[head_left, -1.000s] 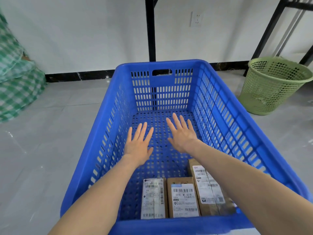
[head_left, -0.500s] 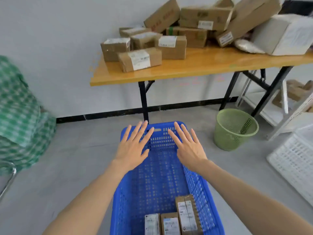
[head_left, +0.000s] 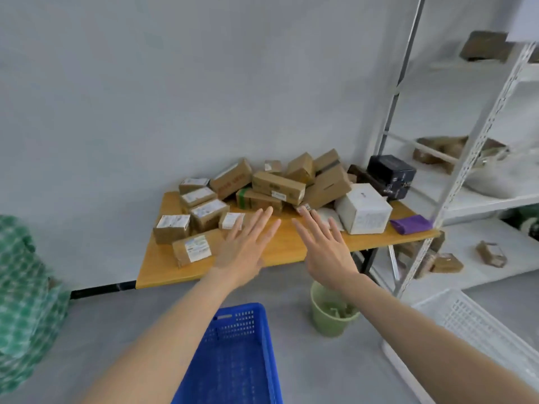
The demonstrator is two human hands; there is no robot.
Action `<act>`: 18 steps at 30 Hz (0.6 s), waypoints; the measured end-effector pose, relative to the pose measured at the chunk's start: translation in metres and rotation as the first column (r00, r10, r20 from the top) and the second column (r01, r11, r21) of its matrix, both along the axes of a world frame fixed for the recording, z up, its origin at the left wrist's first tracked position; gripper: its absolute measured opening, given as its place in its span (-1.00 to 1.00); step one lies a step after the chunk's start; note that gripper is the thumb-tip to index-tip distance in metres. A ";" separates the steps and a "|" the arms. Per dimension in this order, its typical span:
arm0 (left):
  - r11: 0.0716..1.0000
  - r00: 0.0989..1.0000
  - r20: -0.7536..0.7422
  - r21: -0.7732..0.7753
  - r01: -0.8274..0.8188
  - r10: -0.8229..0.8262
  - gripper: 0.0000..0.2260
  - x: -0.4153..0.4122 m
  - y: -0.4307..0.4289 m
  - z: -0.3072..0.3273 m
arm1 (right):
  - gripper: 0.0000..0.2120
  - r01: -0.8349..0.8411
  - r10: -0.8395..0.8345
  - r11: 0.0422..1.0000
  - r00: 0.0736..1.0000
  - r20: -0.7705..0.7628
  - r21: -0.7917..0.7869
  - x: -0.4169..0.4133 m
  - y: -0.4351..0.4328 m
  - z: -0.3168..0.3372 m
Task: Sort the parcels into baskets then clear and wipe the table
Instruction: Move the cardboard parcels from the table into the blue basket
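Observation:
Several brown cardboard parcels [head_left: 264, 186] lie piled on a wooden table [head_left: 284, 249] against the wall, with a white box [head_left: 364, 209] and a black box [head_left: 390, 174] at its right end. A purple cloth [head_left: 411, 224] lies on the table's right corner. My left hand [head_left: 243, 249] and my right hand [head_left: 325, 247] are stretched out side by side toward the table, fingers straight, holding nothing. The blue basket [head_left: 233, 357] stands on the floor below my arms. A white basket [head_left: 478, 330] is on the floor at the right.
A green waste bin [head_left: 331, 314] stands under the table's right side. A white metal shelf rack [head_left: 478, 158] with loose parcels fills the right. Green checked fabric [head_left: 22, 295] is at the left edge. Grey floor lies between the basket and the table.
My view has risen from inside the blue basket to the table. Both hands have lifted out of the basket and now reach toward the parcels, still empty.

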State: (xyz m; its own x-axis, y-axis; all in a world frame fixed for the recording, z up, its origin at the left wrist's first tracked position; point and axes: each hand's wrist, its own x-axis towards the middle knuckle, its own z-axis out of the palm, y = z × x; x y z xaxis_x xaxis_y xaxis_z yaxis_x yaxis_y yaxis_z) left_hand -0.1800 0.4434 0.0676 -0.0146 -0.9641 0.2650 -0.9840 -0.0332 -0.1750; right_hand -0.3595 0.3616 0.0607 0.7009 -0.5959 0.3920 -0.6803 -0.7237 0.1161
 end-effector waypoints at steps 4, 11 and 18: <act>0.998 0.996 0.078 0.023 -0.051 0.049 -0.28 -0.026 -0.014 0.015 | -0.26 -0.096 0.096 0.995 0.995 -0.018 -0.025 -0.067 -0.018 0.024; 0.988 0.992 0.032 0.096 -0.122 0.119 -0.27 -0.053 -0.030 0.008 | -0.36 -0.017 -0.004 0.988 0.990 0.138 0.155 -0.151 -0.058 0.026; 0.983 0.999 0.008 0.180 -0.041 0.041 -0.33 -0.033 -0.073 0.016 | -0.34 -0.125 0.121 0.985 0.992 0.042 0.122 -0.130 -0.108 0.026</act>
State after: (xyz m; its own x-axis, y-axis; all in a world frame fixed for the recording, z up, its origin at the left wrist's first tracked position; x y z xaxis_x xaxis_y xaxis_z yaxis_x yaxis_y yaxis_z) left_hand -0.2131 0.3701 0.0836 0.0253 -0.9959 0.0872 -0.9817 -0.0412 -0.1859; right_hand -0.4899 0.2536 0.0872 0.7592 -0.5517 0.3453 -0.5875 -0.8092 -0.0012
